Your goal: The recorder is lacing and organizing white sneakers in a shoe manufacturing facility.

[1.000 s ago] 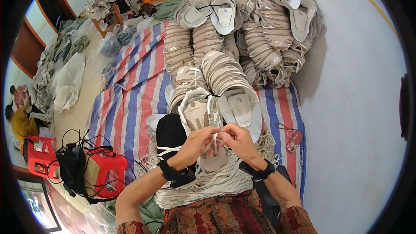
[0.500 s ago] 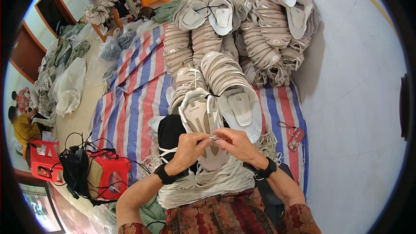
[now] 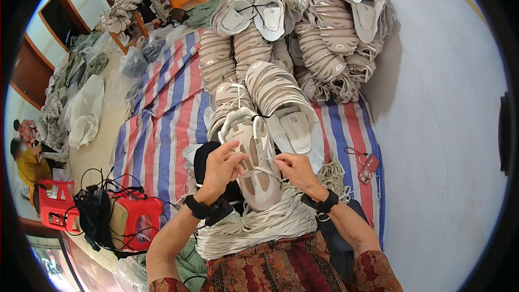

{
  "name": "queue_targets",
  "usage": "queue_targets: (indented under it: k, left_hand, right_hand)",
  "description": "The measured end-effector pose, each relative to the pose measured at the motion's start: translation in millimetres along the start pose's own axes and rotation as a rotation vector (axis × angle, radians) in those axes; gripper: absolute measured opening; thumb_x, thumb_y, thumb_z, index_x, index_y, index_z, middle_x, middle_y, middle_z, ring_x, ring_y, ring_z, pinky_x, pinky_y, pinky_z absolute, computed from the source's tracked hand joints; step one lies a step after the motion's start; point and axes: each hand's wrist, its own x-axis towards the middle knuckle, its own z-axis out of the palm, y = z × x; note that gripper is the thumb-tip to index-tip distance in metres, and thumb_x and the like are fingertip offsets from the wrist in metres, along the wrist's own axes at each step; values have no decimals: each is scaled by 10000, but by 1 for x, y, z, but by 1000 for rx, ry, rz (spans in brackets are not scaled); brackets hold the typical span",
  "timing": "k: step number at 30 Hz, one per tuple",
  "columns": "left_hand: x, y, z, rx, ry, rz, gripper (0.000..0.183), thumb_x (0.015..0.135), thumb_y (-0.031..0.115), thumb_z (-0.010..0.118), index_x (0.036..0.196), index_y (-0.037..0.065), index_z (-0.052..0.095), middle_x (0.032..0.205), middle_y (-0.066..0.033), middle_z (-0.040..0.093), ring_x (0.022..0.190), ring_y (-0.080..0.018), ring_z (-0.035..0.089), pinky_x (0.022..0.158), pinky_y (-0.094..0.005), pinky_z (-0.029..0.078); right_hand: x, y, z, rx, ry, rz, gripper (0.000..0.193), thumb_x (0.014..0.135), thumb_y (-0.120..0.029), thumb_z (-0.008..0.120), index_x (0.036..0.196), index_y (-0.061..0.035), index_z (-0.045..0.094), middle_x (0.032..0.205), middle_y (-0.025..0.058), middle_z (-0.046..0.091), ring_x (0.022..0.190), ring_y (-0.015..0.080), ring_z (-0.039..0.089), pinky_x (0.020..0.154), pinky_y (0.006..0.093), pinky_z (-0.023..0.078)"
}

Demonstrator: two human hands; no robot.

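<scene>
In front of me lies a beige shoe upper (image 3: 260,193) with tan mesh panels, its toe pointing toward me and its opening away. A white shoelace (image 3: 258,172) crosses it near the toe. At its left side is my left hand (image 3: 220,170), fingers bent but apart, with no lace plainly visible in them. On the right side my right hand (image 3: 297,171) pinches a shoelace end between thumb and forefinger, close to the eyelets. Beneath the toe, a thick bundle of off-white shoelaces (image 3: 254,232) lies across my lap.
Just beyond, a nested row of shoe uppers (image 3: 273,84) leans away; more stacks (image 3: 335,32) stand behind. A striped plastic sheet (image 3: 162,124) covers the floor. Right of me lies a red card holder (image 3: 368,170). At left are red stools (image 3: 141,213) with a black bag and cables.
My hands have parted from their meeting point over the shoe upper. The left moved left and up, the right slightly right with the lace end. The lace across the toe now shows.
</scene>
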Motion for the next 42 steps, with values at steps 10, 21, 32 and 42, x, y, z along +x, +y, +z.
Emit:
queue_targets:
  k: [10, 21, 32, 42]
  left_hand:
    - [12, -1, 10, -115, -105, -5, 228, 902, 173, 470, 917, -31, 571, 832, -86, 615, 716, -131, 599, 604, -242, 480]
    - [30, 1, 9, 250, -348, -59, 231, 897, 178, 450, 828, -3, 577, 764, -3, 557, 725, -76, 515, 698, -210, 422]
    - [28, 5, 16, 772, -419, 170, 221, 839, 164, 501, 724, 5, 601, 607, 22, 519, 564, -51, 447, 526, -216, 386]
    - [31, 4, 7, 230, 24, 276, 101, 856, 43, 490, 820, -24, 557, 685, -38, 585, 503, -64, 513, 442, -194, 396]
  right_hand:
    - [5, 0, 14, -81, -33, -143, 162, 777, -125, 536, 807, 16, 610, 603, 92, 593, 514, 169, 558, 511, 289, 437]
    - [13, 5, 18, -222, -77, -50, 209, 707, -195, 539, 734, 4, 597, 621, 161, 585, 549, 310, 567, 526, 367, 443]
    - [13, 9, 21, 325, -285, 274, 144, 795, -121, 523, 773, 2, 593, 551, 30, 518, 498, 81, 471, 462, 258, 386]
    - [33, -40, -13, -685, -238, -582, 436, 665, -233, 689, 1048, -113, 517, 825, 93, 568, 762, 300, 564, 634, 400, 421]
